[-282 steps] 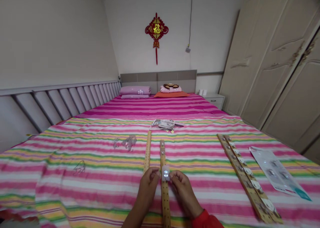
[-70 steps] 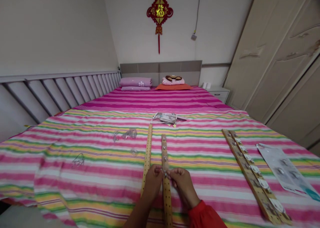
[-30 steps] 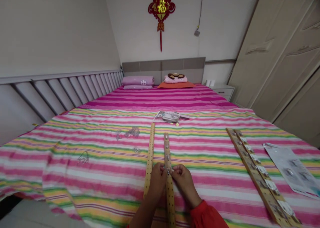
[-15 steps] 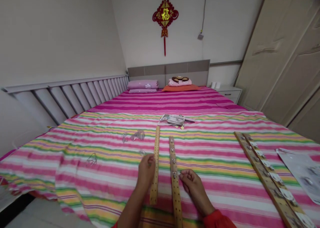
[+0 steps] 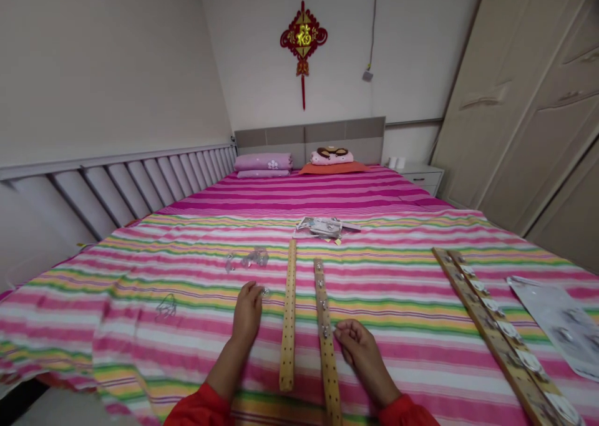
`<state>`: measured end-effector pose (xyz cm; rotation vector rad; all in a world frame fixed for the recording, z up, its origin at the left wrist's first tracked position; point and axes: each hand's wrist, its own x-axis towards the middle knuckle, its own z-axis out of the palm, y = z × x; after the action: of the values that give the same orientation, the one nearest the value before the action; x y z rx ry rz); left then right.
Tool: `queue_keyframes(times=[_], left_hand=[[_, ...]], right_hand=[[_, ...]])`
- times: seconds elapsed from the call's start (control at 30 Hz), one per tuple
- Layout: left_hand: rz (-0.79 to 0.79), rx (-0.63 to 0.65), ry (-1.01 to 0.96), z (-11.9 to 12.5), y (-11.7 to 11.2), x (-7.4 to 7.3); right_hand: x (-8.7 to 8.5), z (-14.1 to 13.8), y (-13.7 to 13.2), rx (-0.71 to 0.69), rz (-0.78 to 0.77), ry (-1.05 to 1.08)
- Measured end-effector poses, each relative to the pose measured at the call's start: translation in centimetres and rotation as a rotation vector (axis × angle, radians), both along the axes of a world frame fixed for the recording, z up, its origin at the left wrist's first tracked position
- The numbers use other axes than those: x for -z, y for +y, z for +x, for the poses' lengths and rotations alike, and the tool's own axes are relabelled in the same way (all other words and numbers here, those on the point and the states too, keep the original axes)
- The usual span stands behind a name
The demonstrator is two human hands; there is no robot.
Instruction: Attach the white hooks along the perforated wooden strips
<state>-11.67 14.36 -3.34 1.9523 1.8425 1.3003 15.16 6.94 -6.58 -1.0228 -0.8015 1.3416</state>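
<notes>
Two perforated wooden strips lie lengthwise on the striped bedspread in front of me. The right strip [image 5: 324, 326] carries several small clear hooks along its far half; the left strip [image 5: 289, 314] is bare. My left hand [image 5: 247, 310] reaches out left of the bare strip, fingers stretched toward a small clear hook [image 5: 266, 292] lying on the cover, just touching or nearly touching it. My right hand [image 5: 358, 345] rests beside the right strip with its fingers curled, close to the nearest hook; what it holds, if anything, I cannot make out.
A loose pile of clear hooks [image 5: 248, 259] lies further out on the left. Opened packaging [image 5: 325, 227] sits beyond the strips. Two more strips with white hooks [image 5: 491, 310] and a plastic packet [image 5: 556, 323] lie at the right. Wardrobe [image 5: 528, 108] on the right.
My hands left the hook on the right strip and parted. The left hand moved out to the left toward the loose hook; the right hand stayed by the strip.
</notes>
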Motion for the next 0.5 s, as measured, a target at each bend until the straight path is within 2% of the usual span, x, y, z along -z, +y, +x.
queue_keyframes(times=[0.1, 0.2, 0.27, 0.37, 0.5], left_hand=[[0.021, 0.020, -0.065, -0.3, 0.3, 0.1], [0.046, -0.009, -0.243, -0.6, 0.4, 0.1], [0.004, -0.070, -0.433, -0.5, 0.1, -0.3], [-0.151, -0.139, -0.796, 0.1, -1.3, -1.5], [-0.336, -0.092, -1.207, 1.9, -4.5, -3.8]], right_hand=[[-0.2, 0.0, -0.1, 0.002, -0.002, -0.012], [-0.2, 0.0, 0.0, -0.001, 0.004, -0.019], [-0.1, 0.0, 0.0, -0.005, 0.007, -0.014], [0.1, 0.1, 0.1, -0.006, 0.006, -0.009], [0.0, 0.0, 0.0, -0.005, 0.028, -0.005]])
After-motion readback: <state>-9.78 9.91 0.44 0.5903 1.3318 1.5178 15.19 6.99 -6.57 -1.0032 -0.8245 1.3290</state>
